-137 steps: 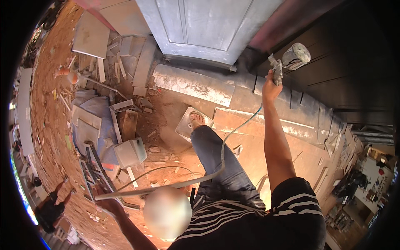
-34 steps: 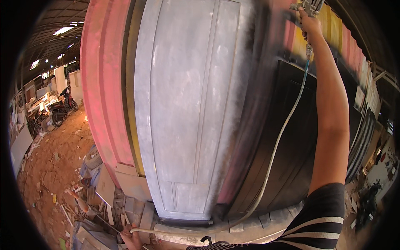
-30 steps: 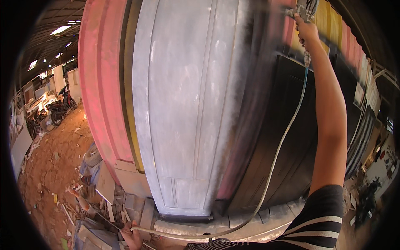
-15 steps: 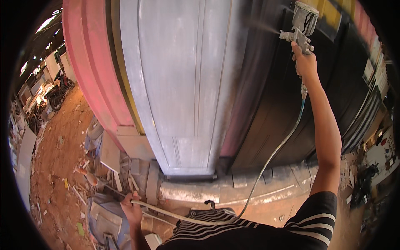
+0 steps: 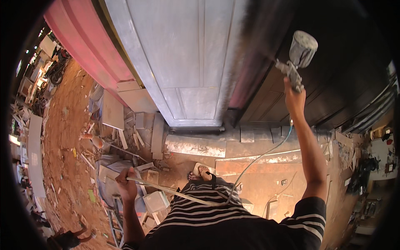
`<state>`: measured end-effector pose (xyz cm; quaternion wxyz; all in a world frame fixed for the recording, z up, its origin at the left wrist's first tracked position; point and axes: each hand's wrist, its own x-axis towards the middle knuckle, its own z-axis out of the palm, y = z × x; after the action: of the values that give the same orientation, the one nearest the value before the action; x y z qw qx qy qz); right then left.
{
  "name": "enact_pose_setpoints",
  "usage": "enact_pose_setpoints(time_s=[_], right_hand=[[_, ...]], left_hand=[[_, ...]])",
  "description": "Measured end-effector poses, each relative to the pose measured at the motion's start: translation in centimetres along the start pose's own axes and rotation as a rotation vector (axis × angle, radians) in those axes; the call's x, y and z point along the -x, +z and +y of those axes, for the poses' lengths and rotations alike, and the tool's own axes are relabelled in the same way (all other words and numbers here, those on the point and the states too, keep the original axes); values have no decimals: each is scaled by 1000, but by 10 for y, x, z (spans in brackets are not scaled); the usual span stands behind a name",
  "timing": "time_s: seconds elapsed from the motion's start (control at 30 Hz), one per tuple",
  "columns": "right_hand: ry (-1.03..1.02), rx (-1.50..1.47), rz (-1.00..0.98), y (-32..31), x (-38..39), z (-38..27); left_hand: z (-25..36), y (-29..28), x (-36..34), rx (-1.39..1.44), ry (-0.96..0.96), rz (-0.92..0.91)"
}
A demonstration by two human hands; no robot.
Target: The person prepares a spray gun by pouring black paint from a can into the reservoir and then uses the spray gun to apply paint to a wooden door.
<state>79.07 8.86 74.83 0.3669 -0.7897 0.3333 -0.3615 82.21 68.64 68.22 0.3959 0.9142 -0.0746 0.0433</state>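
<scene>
My right hand (image 5: 295, 100), arm stretched forward, is closed around the handle of a spray gun (image 5: 290, 74) topped by a paint-stained cup (image 5: 303, 49). Its nozzle points left, and a faint dark mist leaves it toward the blackened right edge of an upright pale grey door panel (image 5: 175, 50). From the gun's handle a thin air hose (image 5: 166, 190) loops down past my waist. My left hand (image 5: 126, 183), low on the left, is closed around that hose. Behind the gun stand dark, black-coated panels (image 5: 333, 75).
A pink panel (image 5: 85, 39) leans left of the grey one. Board offcuts and a pale box (image 5: 156, 201) lie around my feet. Flat boards (image 5: 196, 145) line the panels' base. At the lower left another person (image 5: 68, 239) shows on the dirt ground (image 5: 62, 137).
The view has tipped downward, bringing my foot and more ground into sight. My right hand and the spray gun sit lower in the picture, still spraying. The left hand keeps the hose.
</scene>
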Motion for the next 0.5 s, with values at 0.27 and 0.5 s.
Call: enact_pose_setpoints(time_s=[0.27, 0.5], right_hand=[[148, -41, -10, 78, 79, 141], [294, -18, -49, 162, 135, 267]], left_hand=[[-16, 26, 13, -98, -18, -65], [-53, 70, 29, -123, -160, -230]])
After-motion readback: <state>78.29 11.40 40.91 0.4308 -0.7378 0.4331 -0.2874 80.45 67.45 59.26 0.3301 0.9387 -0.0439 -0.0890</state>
